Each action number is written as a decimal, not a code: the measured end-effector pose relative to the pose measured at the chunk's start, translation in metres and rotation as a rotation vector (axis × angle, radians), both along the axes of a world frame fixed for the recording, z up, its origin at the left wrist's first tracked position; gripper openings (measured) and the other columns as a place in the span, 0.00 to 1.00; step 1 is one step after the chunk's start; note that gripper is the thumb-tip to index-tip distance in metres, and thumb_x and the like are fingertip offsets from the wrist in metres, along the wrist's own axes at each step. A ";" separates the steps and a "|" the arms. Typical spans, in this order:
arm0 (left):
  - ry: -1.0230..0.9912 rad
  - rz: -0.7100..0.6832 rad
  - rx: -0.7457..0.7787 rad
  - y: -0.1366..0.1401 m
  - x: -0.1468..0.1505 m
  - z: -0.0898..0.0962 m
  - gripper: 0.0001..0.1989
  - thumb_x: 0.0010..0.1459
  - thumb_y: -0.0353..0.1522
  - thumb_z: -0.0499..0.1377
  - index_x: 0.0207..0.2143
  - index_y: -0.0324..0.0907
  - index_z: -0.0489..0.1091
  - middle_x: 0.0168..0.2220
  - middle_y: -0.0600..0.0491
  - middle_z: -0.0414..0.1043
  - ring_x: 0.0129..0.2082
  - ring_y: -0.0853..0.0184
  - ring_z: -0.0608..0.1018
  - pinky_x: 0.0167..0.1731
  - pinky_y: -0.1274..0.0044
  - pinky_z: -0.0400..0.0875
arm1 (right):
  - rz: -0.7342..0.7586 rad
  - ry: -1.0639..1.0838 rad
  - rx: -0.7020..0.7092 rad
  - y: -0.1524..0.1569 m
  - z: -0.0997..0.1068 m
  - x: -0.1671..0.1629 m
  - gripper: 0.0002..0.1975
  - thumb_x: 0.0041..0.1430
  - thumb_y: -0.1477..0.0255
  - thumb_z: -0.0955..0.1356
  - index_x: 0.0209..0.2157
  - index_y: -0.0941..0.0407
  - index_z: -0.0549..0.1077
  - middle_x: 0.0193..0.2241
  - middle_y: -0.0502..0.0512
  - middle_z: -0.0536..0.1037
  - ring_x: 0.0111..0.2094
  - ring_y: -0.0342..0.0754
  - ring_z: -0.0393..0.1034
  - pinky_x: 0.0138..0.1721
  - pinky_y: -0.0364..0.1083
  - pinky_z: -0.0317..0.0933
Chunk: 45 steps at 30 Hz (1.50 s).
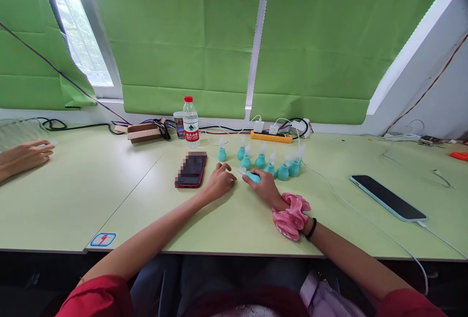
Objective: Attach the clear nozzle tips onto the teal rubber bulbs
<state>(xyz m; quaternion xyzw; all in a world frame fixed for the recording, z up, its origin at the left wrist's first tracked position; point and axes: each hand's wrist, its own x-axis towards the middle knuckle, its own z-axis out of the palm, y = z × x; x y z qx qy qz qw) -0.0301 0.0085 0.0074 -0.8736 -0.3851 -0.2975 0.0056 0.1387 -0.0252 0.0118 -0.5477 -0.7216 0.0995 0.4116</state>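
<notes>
My right hand (266, 186) is closed around a teal squeeze bulb (253, 177), tipped on its side so that its clear nozzle points left. A pink scrunchie (291, 215) and a dark band circle that wrist. My left hand (220, 180) lies on the table with nothing in it, its fingers apart and loosely bent, just left of the held bulb's nozzle. Beyond both hands several similar bulbs stand upright with clear nozzles on top; one bulb (222, 154) is apart from the group at the left, and another bulb (282, 171) is near the right hand.
Left of my left hand lies a red-edged phone (192, 169). Behind it stand a water bottle (191, 124) and a can (179, 125). An orange power strip (271, 136) sits at the back. A charging phone (388, 197) trails its cable at right. Another person's hand (27, 157) rests far left.
</notes>
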 end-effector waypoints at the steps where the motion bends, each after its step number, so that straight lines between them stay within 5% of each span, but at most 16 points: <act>1: 0.029 -0.007 -0.026 0.001 0.000 -0.001 0.09 0.46 0.26 0.55 0.29 0.43 0.74 0.34 0.48 0.66 0.36 0.63 0.67 0.35 0.72 0.65 | 0.008 -0.009 -0.006 0.000 -0.001 0.000 0.15 0.49 0.60 0.62 0.27 0.58 0.70 0.24 0.53 0.73 0.26 0.45 0.65 0.29 0.42 0.56; 12: -0.051 -0.012 -0.122 0.004 0.002 -0.002 0.09 0.46 0.30 0.55 0.31 0.37 0.71 0.29 0.50 0.68 0.29 0.68 0.71 0.31 0.77 0.65 | 0.016 -0.066 -0.022 0.002 -0.006 0.000 0.13 0.46 0.62 0.64 0.29 0.58 0.70 0.27 0.54 0.74 0.30 0.46 0.66 0.32 0.43 0.57; 19: -0.134 -0.082 -0.038 -0.007 0.004 0.008 0.16 0.46 0.30 0.54 0.40 0.38 0.66 0.34 0.50 0.70 0.35 0.66 0.69 0.37 0.75 0.63 | 0.081 -0.035 -0.013 0.001 -0.003 -0.001 0.13 0.46 0.63 0.65 0.30 0.57 0.70 0.27 0.53 0.74 0.29 0.46 0.66 0.32 0.43 0.58; 23: -0.164 -0.149 -0.080 -0.011 0.002 0.017 0.10 0.51 0.34 0.51 0.32 0.39 0.69 0.27 0.53 0.69 0.28 0.70 0.68 0.29 0.79 0.62 | 0.224 0.039 -0.003 -0.005 0.002 -0.003 0.11 0.48 0.65 0.64 0.31 0.58 0.70 0.28 0.51 0.73 0.29 0.44 0.66 0.32 0.42 0.58; 30: -0.098 -0.091 -0.044 -0.014 0.005 0.019 0.21 0.55 0.39 0.46 0.13 0.38 0.59 0.14 0.56 0.55 0.20 0.73 0.61 0.21 0.80 0.53 | 0.436 0.101 -0.075 -0.014 0.007 -0.006 0.12 0.51 0.65 0.62 0.32 0.58 0.69 0.28 0.50 0.72 0.30 0.43 0.64 0.32 0.41 0.57; 36: -0.265 -0.168 -0.398 -0.016 0.006 0.021 0.24 0.55 0.42 0.42 0.13 0.36 0.59 0.12 0.59 0.49 0.14 0.78 0.52 0.17 0.81 0.46 | 0.490 0.176 -0.182 -0.017 0.011 -0.007 0.15 0.52 0.61 0.60 0.26 0.58 0.67 0.23 0.49 0.69 0.25 0.41 0.62 0.28 0.39 0.56; 45: -0.657 -0.401 -1.032 -0.011 0.008 0.020 0.23 0.50 0.44 0.49 0.12 0.38 0.54 0.11 0.60 0.46 0.13 0.79 0.52 0.14 0.82 0.51 | 0.525 0.302 -0.239 -0.019 0.012 -0.010 0.16 0.51 0.59 0.60 0.26 0.59 0.67 0.21 0.50 0.69 0.22 0.40 0.61 0.24 0.39 0.57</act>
